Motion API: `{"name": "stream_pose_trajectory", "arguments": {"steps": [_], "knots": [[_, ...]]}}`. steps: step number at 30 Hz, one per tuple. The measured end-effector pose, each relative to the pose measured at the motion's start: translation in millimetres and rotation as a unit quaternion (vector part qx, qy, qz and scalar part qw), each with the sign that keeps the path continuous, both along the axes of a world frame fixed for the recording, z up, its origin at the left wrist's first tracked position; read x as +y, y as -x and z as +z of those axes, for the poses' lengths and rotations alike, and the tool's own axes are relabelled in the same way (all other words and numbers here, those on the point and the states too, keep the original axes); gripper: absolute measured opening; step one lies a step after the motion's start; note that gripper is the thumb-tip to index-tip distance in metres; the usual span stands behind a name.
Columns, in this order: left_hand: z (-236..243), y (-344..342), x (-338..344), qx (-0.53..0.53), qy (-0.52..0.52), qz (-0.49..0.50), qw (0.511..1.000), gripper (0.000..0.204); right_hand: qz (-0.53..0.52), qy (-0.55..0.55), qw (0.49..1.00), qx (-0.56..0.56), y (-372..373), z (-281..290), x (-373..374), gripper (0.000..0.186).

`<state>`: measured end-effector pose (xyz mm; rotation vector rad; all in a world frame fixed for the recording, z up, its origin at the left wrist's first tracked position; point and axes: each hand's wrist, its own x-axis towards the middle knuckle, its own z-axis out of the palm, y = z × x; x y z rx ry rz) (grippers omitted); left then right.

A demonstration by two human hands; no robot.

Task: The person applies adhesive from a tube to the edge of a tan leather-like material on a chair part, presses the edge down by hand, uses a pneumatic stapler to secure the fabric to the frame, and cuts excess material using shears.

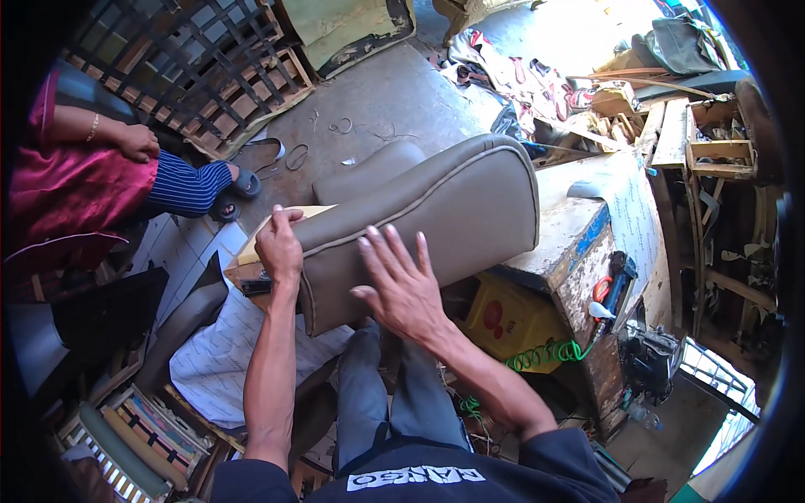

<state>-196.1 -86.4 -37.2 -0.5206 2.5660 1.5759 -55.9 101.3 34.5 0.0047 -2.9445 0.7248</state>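
Your dark shirt [537, 478] is closest to camera, just below the padded piece [470, 214]. That piece, grey-brown with piped edges, slants above your trousers [365, 386]; its right end overlaps the workbench [545, 220]. Can't tell how much weight the bench takes.

Left hand [281, 247] curls over the piece's upper left corner, apparently gripping; fingertips hidden. Right hand [402, 289] is flat, fingers spread, on its near face, gripping nothing.

Main risk: the left end looks poorly backed, so if your left grip slackens while the right palm pushes, the piece could swivel or slide down to your legs. Uneven palm pressure might also crease the cover.

Below the piece's right end: yellow crate [524, 335]. Further right, green coiled hose [570, 348] beside a blue-and-black tool [619, 285]; your right forearm is near the coil, so an elbow swing could snag it and drag the tool.

Below its left end, a white printed sheet [222, 369] could tear or bunch if the piece drops. Well left, a seated person [84, 184] is apart from it; low risk.
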Motion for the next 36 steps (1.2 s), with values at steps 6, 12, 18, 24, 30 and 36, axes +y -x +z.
{"name": "stream_pose_trajectory", "arguments": {"steps": [6, 12, 18, 24, 30, 36], "knots": [[-2.1, 0.9, -7.4, -0.003, -0.050, 0.002, 0.999, 0.058, -0.020, -0.195, 0.981, -0.006, 54.2, -31.9, 97.8, 0.066], [0.0, -2.1, -5.0, 0.002, -0.064, 0.017, 0.998, 0.058, 0.055, -0.151, 0.987, -0.021, 49.7, -29.9, 100.4, 0.061], [4.0, -6.4, -1.8, 0.014, -0.069, 0.011, 0.997, 0.057, -0.036, -0.102, 0.994, -0.005, 46.4, -34.6, 123.0, 0.052], [5.9, -13.3, 1.1, 0.014, -0.037, 0.026, 0.999, 0.056, -0.045, -0.178, 0.983, -0.031, 37.6, -31.0, 127.6, 0.048], [2.5, -14.7, -4.8, 0.010, -0.043, 0.052, 0.998, 0.055, -0.088, -0.202, 0.975, -0.005, 33.5, -33.5, 132.0, 0.047], [-1.4, -15.1, -4.8, 0.014, -0.043, 0.054, 0.998, 0.054, -0.082, -0.205, 0.974, -0.039, 31.2, -35.3, 128.6, 0.044]]}}
